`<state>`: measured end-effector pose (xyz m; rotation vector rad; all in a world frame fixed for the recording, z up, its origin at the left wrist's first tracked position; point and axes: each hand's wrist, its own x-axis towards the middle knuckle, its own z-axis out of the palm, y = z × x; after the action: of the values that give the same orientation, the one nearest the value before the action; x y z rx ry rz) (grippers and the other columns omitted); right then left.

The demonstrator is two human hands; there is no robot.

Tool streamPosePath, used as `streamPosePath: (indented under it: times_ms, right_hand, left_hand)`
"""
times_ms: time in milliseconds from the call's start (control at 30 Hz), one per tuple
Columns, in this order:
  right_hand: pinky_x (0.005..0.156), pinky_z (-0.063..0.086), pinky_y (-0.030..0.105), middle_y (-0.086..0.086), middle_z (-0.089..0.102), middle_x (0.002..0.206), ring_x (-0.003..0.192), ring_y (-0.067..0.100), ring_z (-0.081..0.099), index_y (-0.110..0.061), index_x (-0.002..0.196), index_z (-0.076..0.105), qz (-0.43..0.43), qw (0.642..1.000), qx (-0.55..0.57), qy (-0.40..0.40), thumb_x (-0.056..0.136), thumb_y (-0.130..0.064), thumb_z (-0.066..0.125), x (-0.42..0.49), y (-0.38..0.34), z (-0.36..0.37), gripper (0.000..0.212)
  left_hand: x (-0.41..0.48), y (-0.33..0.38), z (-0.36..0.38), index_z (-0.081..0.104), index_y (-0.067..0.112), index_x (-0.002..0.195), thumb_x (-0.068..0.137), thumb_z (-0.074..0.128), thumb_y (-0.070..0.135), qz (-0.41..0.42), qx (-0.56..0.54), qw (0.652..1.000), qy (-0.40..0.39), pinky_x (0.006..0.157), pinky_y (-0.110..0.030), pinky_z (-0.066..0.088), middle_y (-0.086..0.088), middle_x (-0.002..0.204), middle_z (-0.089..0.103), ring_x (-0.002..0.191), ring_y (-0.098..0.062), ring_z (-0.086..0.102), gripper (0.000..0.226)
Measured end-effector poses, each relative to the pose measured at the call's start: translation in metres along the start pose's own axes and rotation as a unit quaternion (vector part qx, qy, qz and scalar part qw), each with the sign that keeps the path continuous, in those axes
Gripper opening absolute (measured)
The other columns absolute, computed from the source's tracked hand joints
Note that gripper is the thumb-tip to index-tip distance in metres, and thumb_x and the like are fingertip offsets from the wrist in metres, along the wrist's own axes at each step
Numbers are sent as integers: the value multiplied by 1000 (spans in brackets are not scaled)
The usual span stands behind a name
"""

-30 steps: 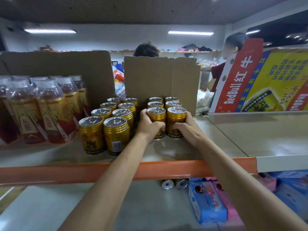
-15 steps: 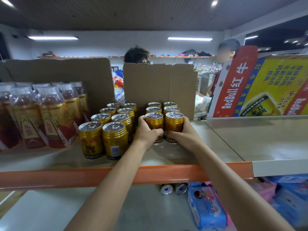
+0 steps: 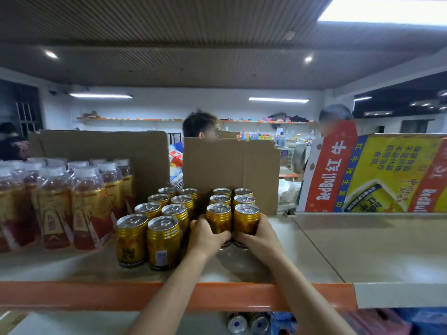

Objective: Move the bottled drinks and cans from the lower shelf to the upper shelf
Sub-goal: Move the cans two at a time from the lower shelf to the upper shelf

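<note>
Metal front cans (image 3: 219,217) before cardboard sheet (image 3: 229,165), stiff, slick, prob. heavy, were gripped low by left hand (image 3: 206,238) & right hand (image 3: 261,238).

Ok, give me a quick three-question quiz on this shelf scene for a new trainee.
1. True or false: the left-hand grip and right-hand grip each hold one of the front gold metal cans in the smaller block on the grey upper shelf.
2. What stands furthest left on that shelf? A. shrink-wrapped plastic bottles of red drink B. blue packets C. a printed carton
3. Fill in: ___ silver-topped cans show on the lower shelf.
Key: 1 true; 2 A; 3 two.
</note>
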<state>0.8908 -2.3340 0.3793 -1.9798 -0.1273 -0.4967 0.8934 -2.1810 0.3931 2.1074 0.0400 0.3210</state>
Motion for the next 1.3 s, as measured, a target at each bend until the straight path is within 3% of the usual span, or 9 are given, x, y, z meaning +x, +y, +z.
streamPosePath:
  times_ms: [167,267,467,600,700,833,967,1133,1300]
  right_hand:
    - [63,42,3,-12,59,96,83,-11,53,-24,101,51,12,1000,-2,-5,71,-6,83,4,2,0,48]
    - [63,42,7,-6,62,100,88,4,60,-18,107,53,32,999,-27,-20,69,-14,85,2,0,-1,50]
    - [94,49,36,9,60,117,115,29,58,-12,119,53,42,985,-163,-35,66,-52,77,-19,-17,-14,70]
    - [103,43,39,16,53,136,126,34,49,-7,133,46,28,958,-283,-40,94,-35,60,-47,-40,-35,50]
    - [97,49,40,13,61,132,120,31,57,-9,129,57,4,939,-342,-33,99,-32,48,-71,-58,-44,39]
    - [90,53,42,12,65,122,109,31,62,-11,121,62,-20,931,-363,-17,98,-26,45,-114,-81,-41,32]
    - [87,53,43,14,67,115,102,31,63,-9,116,62,-18,943,-333,-14,95,-18,47,-163,-96,-22,27]
    - [82,51,37,15,69,109,102,34,63,-8,111,64,-58,964,-258,-27,81,-10,52,-218,-101,5,33]
    - [68,42,37,10,65,85,85,33,60,-13,83,56,-24,968,-241,-72,77,-4,50,-261,-82,20,12]
  left_hand:
    - [-5,5,-3,55,10,123,65,80,37,-19,4,1000,-2,96,-40,49,-10,121,59,111,-27,58,68]
    - [-12,10,-7,52,7,126,78,75,33,-25,23,999,-14,89,-30,43,-9,124,59,115,-28,56,59]
    - [-37,22,-24,55,5,108,92,61,36,23,120,992,-30,73,-30,41,-9,103,60,99,-27,59,36]
    - [-62,36,-42,54,7,90,102,41,32,78,180,980,-34,68,-34,42,-10,88,58,80,-23,56,31]
    - [-84,40,-54,60,7,81,105,31,31,146,231,962,-25,69,-35,39,-18,91,64,75,-23,54,44]
    - [-127,37,-72,44,18,56,105,29,37,189,238,951,-51,62,-32,32,-4,61,49,65,-21,50,54]
    - [-169,19,-81,62,11,75,104,32,38,206,228,947,-95,68,-32,36,-13,84,66,80,-26,58,50]
    - [-205,-16,-87,66,7,94,105,29,31,220,245,937,-117,79,-38,41,-19,111,67,104,-36,60,45]
    - [-226,-55,-92,65,0,93,104,29,30,172,247,942,-150,79,-38,43,-25,107,66,101,-38,61,47]
